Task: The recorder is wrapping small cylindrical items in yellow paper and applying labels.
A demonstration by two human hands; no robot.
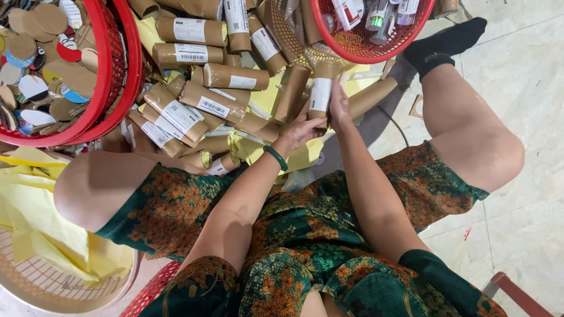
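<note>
Head view: both left hand (301, 130) and right hand (339, 105) grasping upright labelled brown cardboard tube (321, 89) above tube pile (200, 103); mid-handling, likely needing firm grip next.

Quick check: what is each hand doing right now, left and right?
Left hand: closed around the lower end of a brown cardboard tube.
Right hand: gripping the same tube from its right side.

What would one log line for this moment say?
left hand: under cardboard tube | right hand: grips same tube, upright | pile of labelled tubes beside | red basket ahead
</note>
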